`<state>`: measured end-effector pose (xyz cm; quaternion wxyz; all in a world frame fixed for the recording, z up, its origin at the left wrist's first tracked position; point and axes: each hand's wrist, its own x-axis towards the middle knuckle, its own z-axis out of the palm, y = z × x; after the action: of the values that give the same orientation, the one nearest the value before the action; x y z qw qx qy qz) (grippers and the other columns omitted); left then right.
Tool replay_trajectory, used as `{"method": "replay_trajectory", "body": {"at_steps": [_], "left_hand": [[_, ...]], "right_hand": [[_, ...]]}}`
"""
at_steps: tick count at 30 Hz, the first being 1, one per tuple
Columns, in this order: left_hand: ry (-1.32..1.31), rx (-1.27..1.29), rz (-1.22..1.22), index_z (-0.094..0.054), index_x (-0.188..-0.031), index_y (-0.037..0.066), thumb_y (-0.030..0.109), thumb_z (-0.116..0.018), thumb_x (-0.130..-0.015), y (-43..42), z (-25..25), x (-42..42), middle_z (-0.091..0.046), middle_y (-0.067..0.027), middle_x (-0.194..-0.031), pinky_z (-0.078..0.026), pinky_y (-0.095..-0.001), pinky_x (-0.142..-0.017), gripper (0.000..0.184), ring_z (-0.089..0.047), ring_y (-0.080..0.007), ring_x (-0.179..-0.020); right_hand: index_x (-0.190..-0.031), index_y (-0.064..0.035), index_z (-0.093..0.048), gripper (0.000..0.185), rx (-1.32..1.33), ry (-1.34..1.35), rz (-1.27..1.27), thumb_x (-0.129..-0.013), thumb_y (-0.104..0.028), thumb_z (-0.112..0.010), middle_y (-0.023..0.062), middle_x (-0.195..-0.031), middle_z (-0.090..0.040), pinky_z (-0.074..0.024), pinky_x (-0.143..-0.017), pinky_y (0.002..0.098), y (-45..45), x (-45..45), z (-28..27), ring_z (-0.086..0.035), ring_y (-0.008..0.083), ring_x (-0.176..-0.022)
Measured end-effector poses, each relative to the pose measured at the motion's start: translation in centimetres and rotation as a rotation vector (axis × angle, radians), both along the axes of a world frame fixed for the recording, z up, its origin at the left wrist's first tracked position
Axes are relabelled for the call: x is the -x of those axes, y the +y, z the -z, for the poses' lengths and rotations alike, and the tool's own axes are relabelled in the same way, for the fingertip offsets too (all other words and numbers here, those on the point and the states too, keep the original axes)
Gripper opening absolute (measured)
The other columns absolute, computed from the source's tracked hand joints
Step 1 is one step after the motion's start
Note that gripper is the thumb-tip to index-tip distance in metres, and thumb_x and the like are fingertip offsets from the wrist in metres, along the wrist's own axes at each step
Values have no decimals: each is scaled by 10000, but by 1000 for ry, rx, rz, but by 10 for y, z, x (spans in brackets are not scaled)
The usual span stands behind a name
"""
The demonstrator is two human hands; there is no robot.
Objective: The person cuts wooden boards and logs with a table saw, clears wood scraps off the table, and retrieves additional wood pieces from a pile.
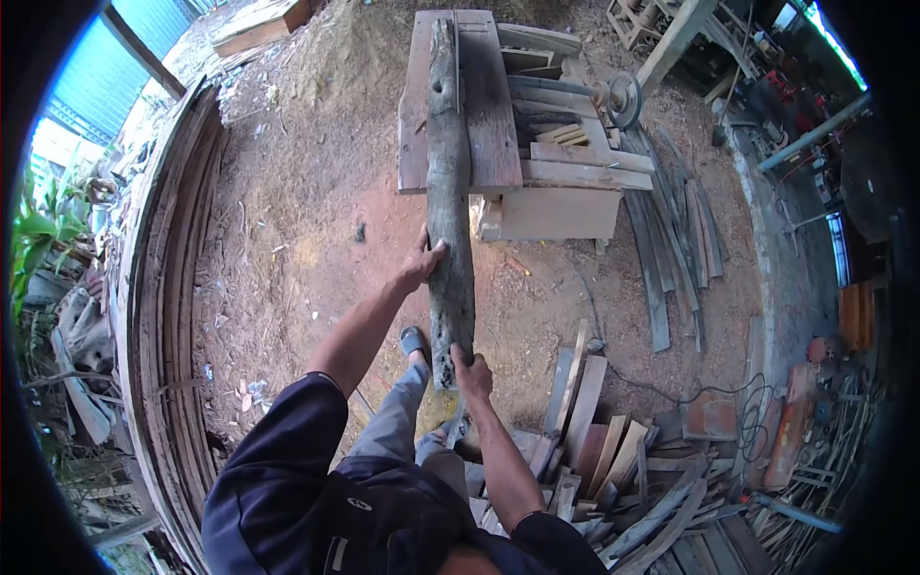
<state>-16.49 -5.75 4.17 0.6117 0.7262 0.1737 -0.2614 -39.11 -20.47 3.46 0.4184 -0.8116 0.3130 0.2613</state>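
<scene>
A long, rough wooden log [448, 211] with knots and holes points away from me. Its far half lies on a reddish plank tabletop [495, 125], while the near end sticks out past the table edge over the ground. My left hand [422, 263] grips the log's left side about midway, thumb on top. Close to the pitted near end, my right hand [471, 374] is closed on the right side, its fingers partly hidden under the wood. A thin upright strip, perhaps a blade, shows beside the log's far end.
A wheel [625, 101] on a shaft sits right of the table, beside boards on a wooden frame [556, 213]. Long planks [671, 240] lie on the dirt at right. Offcuts [599, 450] are heaped near my right side, with a cable [671, 391] beyond. Stacked boards [163, 287] line the left.
</scene>
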Motion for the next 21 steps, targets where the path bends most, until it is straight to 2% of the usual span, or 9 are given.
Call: {"method": "replay_trajectory", "body": {"at_steps": [6,8,9,11,12,14,16,18,21], "left_hand": [[-18,-10,46,-50,-1544,387,402,-604,-935,3,-8,-30,-445,-108,-1452,-538,-539,-806,824,-511,-324,-1231],[-27,-21,47,-19,-1558,322,439,-553,-952,2,-8,-35,-468,-113,-1418,-549,-475,-754,815,-560,-290,-1143],[-24,-21,49,-19,-1558,322,439,-553,-952,3,5,-40,-468,-113,-1418,-549,-475,-754,815,-560,-290,-1143],[-328,-133,107,-78,-1561,218,429,-540,-960,5,16,-43,-481,-147,-1402,-546,-448,-802,787,-575,-345,-1115],[-331,-134,102,-78,-1561,218,429,-540,-960,7,13,-38,-481,-147,-1402,-546,-448,-802,787,-575,-345,-1115],[-394,-450,325,-188,-1507,3,325,-595,-928,5,5,-1,-384,-255,-1459,-395,-455,-1057,778,-452,-448,-1277],[-581,-673,437,-195,-1474,-67,319,-680,-853,2,7,74,-286,-298,-1491,-357,-477,-1098,877,-374,-493,-1313],[-768,-659,634,-175,-1456,-123,256,-741,-776,10,13,154,-180,-358,-1509,-248,-486,-1163,963,-199,-483,-1420],[-619,-680,766,-171,-1440,-157,215,-754,-750,1,-29,201,-158,-389,-1501,-184,-486,-1188,977,-129,-488,-1441]], "right_hand": [[-1092,43,-619,892,17,18,35,-774,-783,-507,287,-1080,-654,-476,-896,494,3,-31,-3,-619,438,-1061],[-1127,22,-603,879,42,13,24,-779,-779,-500,280,-1076,-657,-476,-899,512,4,-37,-4,-629,442,-1041],[-1127,22,-603,879,42,16,27,-779,-779,-500,280,-1076,-657,-476,-899,512,5,-40,-5,-629,442,-1041],[-1120,38,-611,914,42,25,62,-761,-795,-507,279,-1101,-652,-474,-908,496,8,-43,-5,-617,434,-1072],[-1120,38,-611,914,42,21,57,-761,-795,-507,279,-1101,-652,-474,-908,496,10,-45,-6,-617,434,-1072],[-1119,36,-614,926,71,7,88,-749,-806,-511,275,-1104,-653,-475,-909,496,12,-49,-7,-619,434,-1068],[-1117,37,-619,931,59,11,71,-746,-810,-513,277,-1109,-651,-475,-912,496,11,-51,4,-619,435,-1070],[-1115,39,-623,937,48,17,61,-742,-813,-515,280,-1114,-650,-476,-915,497,11,-54,8,-619,435,-1071],[-1114,53,-632,954,70,-27,133,-734,-816,-522,280,-1113,-654,-477,-922,496,15,-62,0,-621,424,-1084]]}}
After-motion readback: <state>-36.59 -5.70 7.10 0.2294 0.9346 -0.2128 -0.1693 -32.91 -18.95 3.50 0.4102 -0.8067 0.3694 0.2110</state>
